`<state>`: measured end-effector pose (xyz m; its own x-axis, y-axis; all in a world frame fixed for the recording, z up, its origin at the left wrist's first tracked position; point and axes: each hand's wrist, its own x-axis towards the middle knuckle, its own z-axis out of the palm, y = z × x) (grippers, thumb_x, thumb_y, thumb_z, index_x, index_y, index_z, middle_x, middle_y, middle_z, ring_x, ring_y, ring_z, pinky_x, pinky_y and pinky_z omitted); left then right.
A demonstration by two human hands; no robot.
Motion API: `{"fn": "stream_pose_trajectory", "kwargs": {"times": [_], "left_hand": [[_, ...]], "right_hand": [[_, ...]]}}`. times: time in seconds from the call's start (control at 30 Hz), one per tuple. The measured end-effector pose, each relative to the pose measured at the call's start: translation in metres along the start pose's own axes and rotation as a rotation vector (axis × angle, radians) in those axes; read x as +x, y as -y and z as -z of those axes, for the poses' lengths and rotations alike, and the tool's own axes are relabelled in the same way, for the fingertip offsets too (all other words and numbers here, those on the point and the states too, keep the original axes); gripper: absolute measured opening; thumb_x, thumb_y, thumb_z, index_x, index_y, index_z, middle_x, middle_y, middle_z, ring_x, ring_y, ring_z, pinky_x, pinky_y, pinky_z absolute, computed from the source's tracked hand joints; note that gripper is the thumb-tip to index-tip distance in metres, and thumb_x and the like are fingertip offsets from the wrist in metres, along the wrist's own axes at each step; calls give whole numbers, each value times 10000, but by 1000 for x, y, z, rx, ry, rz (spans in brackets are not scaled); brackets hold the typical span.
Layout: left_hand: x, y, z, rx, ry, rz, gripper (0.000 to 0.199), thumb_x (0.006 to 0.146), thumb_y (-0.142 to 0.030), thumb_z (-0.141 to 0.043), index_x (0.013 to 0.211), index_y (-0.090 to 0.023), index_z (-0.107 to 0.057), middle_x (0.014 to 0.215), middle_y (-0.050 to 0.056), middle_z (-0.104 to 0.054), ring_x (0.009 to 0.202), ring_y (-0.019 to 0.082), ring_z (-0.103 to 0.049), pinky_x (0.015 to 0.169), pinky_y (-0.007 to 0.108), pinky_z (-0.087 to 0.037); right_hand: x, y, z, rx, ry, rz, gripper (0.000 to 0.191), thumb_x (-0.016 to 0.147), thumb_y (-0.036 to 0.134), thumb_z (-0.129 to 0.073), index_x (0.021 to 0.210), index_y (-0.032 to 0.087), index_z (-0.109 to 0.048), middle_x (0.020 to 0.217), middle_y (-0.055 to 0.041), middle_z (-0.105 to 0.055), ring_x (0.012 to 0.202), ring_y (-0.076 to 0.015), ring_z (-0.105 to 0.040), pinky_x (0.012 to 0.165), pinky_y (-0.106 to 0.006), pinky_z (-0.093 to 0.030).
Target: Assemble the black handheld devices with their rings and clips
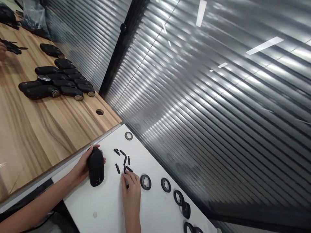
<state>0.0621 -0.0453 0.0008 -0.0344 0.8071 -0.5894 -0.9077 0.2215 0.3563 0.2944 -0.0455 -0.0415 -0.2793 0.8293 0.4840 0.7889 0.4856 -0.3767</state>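
Observation:
My left hand (81,166) grips a rounded black plastic casing (95,167) upright on a white tabletop (97,207), with the fingers wrapped around its far side. My right hand (131,194) is a short way to the right, its fingertips pinched on a small black piece (127,185) that is mostly hidden. Several small black strips (122,159) lie scattered just above those fingertips. Black rings with star-shaped holes (145,182) run in a line to the right of my right hand, and a grey one (128,136) lies farther up.
A wooden table (48,129) with a round hole (99,112) adjoins the white tabletop's left edge. Several black cylindrical casings (55,82) lie grouped on it. Another person's hand (2,51) is at far left, beside a plastic bag (34,16). A ribbed translucent wall (206,113) runs along the right.

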Motion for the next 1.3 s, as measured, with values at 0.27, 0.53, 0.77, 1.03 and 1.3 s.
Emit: {"fn": "stream_pose_trajectory", "kwargs": {"times": [0.27,0.53,0.77,1.03,1.3], "left_hand": [[-1,2,4,5,10,-5,167,999,-289,-525,1105,-206,-623,891,41,-686,680,205,-734,608,293,-626],[2,3,3,-7,18,5,170,997,-300,-537,1124,-214,-611,890,36,-690,712,206,-740,645,298,-638],[6,5,10,-4,33,-6,182,972,-314,-589,1123,-219,-622,891,35,-693,721,193,-738,705,311,-645],[9,7,14,-39,71,-21,221,932,-318,-652,1125,-217,-615,896,42,-694,743,208,-737,763,350,-636],[9,6,16,-63,93,-7,263,926,-361,-663,1147,-228,-612,911,41,-697,749,221,-738,712,342,-628]], "right_hand": [[9,-3,7,-121,-26,47,287,1040,396,-484,1077,204,-694,927,-63,-732,859,-247,-600,742,-375,-501],[8,4,2,-270,-27,181,322,1067,246,-396,856,193,-633,822,-68,-669,805,-242,-567,720,-387,-470],[6,3,4,-457,30,313,346,960,-34,-359,987,165,-641,872,-90,-664,841,-255,-580,761,-382,-515],[23,41,4,147,67,112,156,1030,168,-467,995,218,-611,909,-50,-661,873,-194,-610,752,-317,-524],[28,79,-21,280,17,163,138,1011,129,-512,974,208,-618,868,-48,-651,842,-186,-575,763,-324,-498]]}}
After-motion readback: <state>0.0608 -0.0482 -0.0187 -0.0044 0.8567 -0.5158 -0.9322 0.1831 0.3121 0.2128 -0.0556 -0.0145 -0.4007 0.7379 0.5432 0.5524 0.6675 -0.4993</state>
